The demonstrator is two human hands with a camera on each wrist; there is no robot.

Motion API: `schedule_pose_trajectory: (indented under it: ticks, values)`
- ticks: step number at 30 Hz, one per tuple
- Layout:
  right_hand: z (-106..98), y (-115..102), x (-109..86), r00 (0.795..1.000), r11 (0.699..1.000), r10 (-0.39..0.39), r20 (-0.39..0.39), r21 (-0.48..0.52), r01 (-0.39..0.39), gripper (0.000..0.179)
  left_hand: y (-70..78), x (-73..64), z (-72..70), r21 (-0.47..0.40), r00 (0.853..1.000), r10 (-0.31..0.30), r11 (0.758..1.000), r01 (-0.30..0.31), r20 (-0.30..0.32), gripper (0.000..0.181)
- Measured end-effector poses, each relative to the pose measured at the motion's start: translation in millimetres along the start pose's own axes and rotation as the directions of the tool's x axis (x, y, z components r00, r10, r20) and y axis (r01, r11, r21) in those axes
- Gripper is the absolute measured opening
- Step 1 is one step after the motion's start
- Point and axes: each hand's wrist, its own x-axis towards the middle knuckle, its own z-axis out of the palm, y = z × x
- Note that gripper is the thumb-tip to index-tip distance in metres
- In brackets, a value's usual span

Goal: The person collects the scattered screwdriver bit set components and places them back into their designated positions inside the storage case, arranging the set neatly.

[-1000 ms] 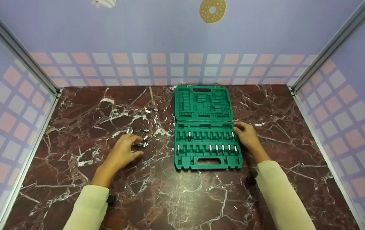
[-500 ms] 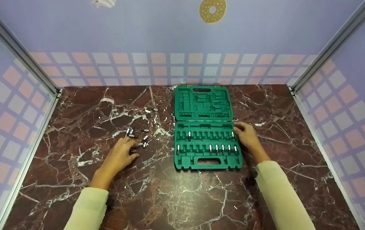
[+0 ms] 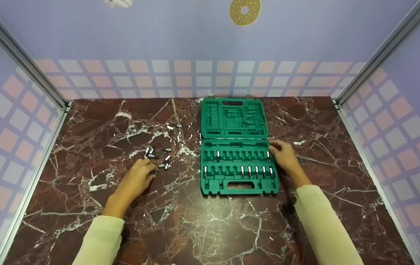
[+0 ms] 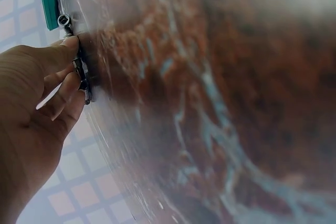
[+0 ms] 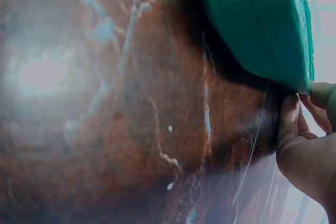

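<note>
Eight sockets sit in the part-filled green case touching the right hand; loose sockets lie beside the left hand. Whether either pinches anything, I cannot tell.

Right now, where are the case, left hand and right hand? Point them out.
Case (image 3: 228, 163): head view, bare green strip between the two slot rows.
Left hand (image 3: 138, 176): head view, back of the hand.
Right hand (image 3: 285, 156): head view, back of the hand.
</note>
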Motion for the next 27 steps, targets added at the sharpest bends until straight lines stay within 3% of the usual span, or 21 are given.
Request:
schedule_pose_trajectory:
  ticks: [6,16,27]
  values:
    - [-0.8,-0.1,-0.6,1.000,1.000,0.005,0.002,0.001,-0.005,0.035,-0.8,0.2,0.9,0.009,1.000,0.004,1.000,-0.004,-0.005,0.012]
    - [0.4,-0.4,-0.2,1.000,1.000,-0.001,-0.009,0.019,0.001,0.034,2.7,1.4,-1.6,-0.041,0.999,-0.040,0.998,0.041,0.012,0.010]
    - [-0.1,-0.6,-2.9,1.000,1.000,0.000,-0.004,0.028,0.000,0.036,17.4,12.8,-2.4,-0.204,0.995,-0.096,0.975,0.089,-0.028,0.015]
